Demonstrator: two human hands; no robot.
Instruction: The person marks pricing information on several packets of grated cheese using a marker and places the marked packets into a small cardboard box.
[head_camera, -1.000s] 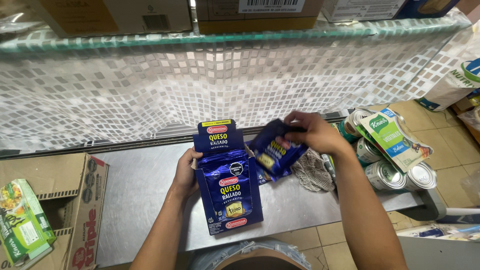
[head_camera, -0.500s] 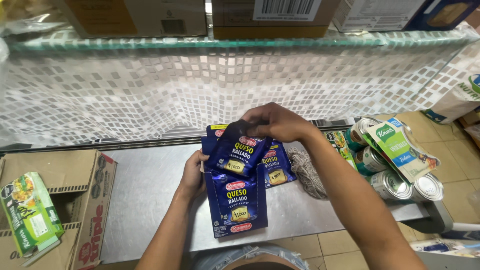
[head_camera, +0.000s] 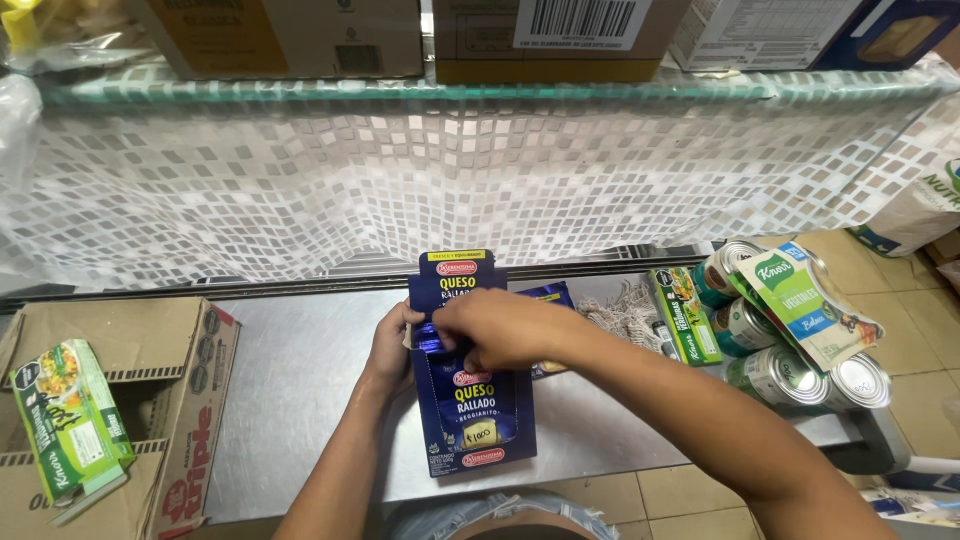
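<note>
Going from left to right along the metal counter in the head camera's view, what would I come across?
Green packet on a cardboard box → left hand → blue display carton of pouches, with the right hand over it → tangle of string → narrow green box → tin cans.

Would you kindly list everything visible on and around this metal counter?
display box: one, dark blue, counter middle
sachets: a few, dark blue, behind the box
metal counter: one, grey
cardboard box: one, brown, left
green packet: one, on the cardboard box
tins: several, silver and green, right
green sachet: one, on the tins
netting: one, beige
left hand: steadies the display box
right hand: over the display box's opening
</note>
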